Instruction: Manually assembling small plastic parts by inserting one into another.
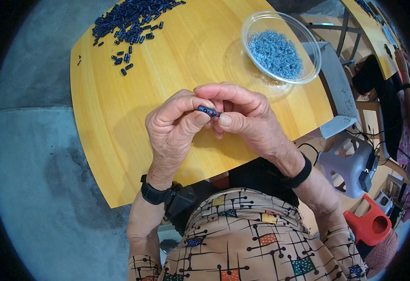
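Observation:
Over the near part of the table, both my hands meet at a small dark blue tube-shaped plastic piece [208,111] with holes in its side. My left hand [174,119] pinches its left end between thumb and forefinger. At its right end, the thumb and fingers of my right hand [251,112] close on it. A small reddish patch shows by my right thumb, too small to make out. The right fingertips behind the piece are partly hidden.
Many similar dark pieces [130,21] lie heaped at the table's far left, several strewn toward me. A clear round bowl [315,58] of tiny silvery coiled-looking bits stands at the far right. The yellow table [120,154] has stools, one red [369,220], to its right. Another person [401,93] sits farther right.

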`<control>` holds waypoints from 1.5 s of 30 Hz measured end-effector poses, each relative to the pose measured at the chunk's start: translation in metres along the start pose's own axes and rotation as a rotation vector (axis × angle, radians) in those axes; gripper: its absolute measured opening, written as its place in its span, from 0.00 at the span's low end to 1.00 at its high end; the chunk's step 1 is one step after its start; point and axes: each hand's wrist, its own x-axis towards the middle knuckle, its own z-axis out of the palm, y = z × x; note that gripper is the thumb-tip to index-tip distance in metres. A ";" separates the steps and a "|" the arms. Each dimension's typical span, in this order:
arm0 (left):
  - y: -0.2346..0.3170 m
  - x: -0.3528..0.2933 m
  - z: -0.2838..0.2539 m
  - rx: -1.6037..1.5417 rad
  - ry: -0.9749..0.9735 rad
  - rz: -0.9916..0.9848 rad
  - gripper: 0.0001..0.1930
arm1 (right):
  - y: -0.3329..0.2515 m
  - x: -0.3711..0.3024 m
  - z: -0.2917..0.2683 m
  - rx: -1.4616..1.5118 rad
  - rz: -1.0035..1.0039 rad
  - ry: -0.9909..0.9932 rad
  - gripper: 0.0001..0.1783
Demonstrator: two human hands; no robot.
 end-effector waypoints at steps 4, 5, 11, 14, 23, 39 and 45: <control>0.003 -0.002 0.003 -0.189 0.021 -0.090 0.08 | 0.001 0.002 0.002 -0.175 -0.081 -0.013 0.21; 0.002 -0.002 0.002 -0.189 0.020 -0.089 0.08 | 0.001 0.002 0.002 -0.186 -0.086 -0.011 0.21; -0.002 -0.003 -0.001 -0.258 0.041 -0.132 0.09 | 0.002 0.003 0.002 -0.362 -0.186 -0.025 0.21; -0.001 -0.005 0.000 -0.308 0.070 -0.198 0.09 | 0.002 0.003 0.003 -0.402 -0.190 -0.038 0.21; 0.000 -0.004 0.002 -0.380 0.013 -0.239 0.12 | -0.002 0.005 0.001 -0.652 -0.377 -0.048 0.21; 0.001 -0.002 0.003 -0.281 0.050 -0.313 0.08 | 0.002 0.002 0.003 -0.744 -0.413 0.163 0.17; -0.002 -0.003 0.000 -0.293 0.055 -0.311 0.08 | 0.002 0.004 0.001 -0.664 -0.349 0.142 0.19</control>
